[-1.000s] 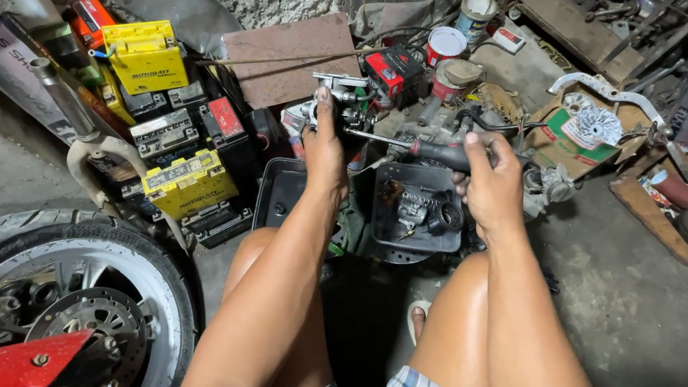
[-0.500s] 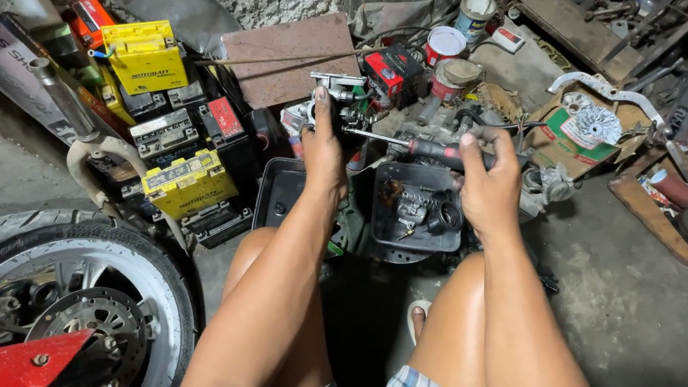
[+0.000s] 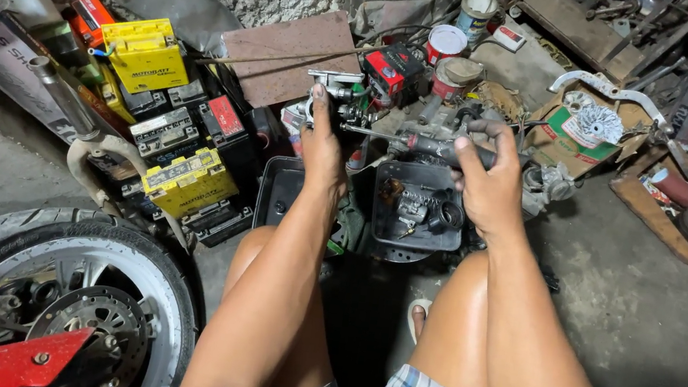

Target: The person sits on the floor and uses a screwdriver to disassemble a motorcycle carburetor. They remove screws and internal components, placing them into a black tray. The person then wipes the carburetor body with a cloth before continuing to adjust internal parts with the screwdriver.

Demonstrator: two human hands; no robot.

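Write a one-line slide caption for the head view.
Left hand steadies a small metal part while right hand drives a screwdriver into it above a black tray.

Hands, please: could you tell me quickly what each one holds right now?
Left hand: closed on a small metal part.
Right hand: closed on a screwdriver.

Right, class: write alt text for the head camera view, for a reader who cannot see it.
A seated person's left hand grips a small metal engine part while the right hand drives a screwdriver into it, above a black tray of small parts. Yellow and black batteries are piled to the left, above a motorcycle wheel.
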